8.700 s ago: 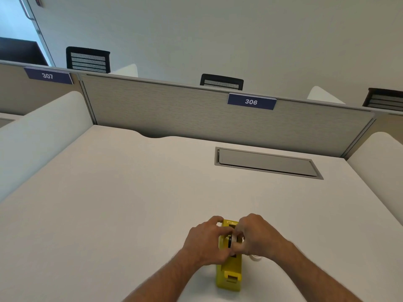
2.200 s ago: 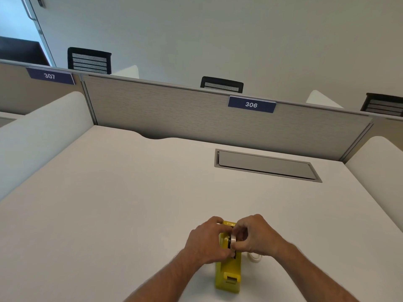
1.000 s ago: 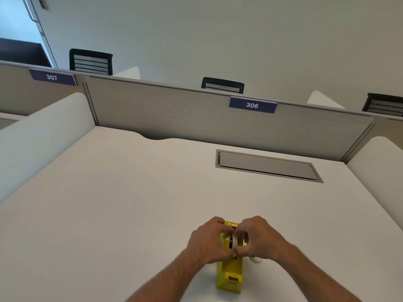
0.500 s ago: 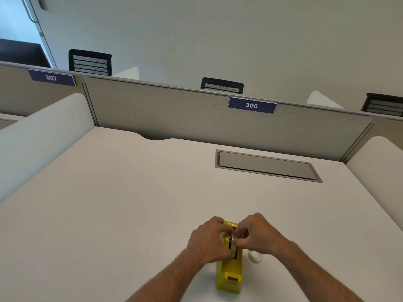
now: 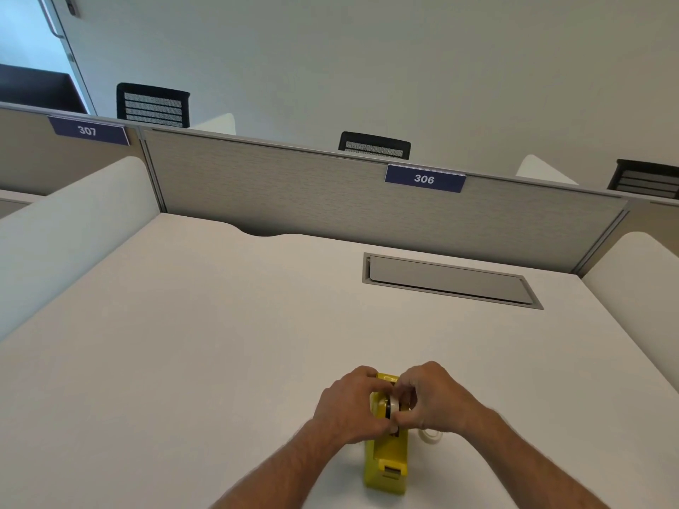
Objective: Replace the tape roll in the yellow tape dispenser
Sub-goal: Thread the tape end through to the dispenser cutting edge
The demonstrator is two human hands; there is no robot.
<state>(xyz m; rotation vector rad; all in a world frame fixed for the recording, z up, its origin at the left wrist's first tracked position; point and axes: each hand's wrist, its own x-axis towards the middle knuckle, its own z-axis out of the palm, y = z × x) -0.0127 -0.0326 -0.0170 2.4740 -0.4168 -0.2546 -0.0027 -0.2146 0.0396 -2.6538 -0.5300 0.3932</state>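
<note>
The yellow tape dispenser (image 5: 386, 459) stands on the white desk (image 5: 220, 343) near its front edge, cutter end toward me. My left hand (image 5: 347, 407) grips the dispenser's left side. My right hand (image 5: 431, 398) pinches a whitish tape roll (image 5: 394, 405) on a black hub, upright in the dispenser's cradle between both hands. A second pale tape roll (image 5: 430, 436) lies flat on the desk just right of the dispenser, partly hidden by my right wrist.
A grey cable hatch (image 5: 450, 280) is set into the desk at the back right. Grey partition panel (image 5: 330, 200) labelled 306 closes the far edge; white side screens (image 5: 66, 229) flank the desk.
Both hands stay at the dispenser; my right fingers shifted slightly on the roll, which now sits a little lower in the cradle. The dispenser has not moved.
</note>
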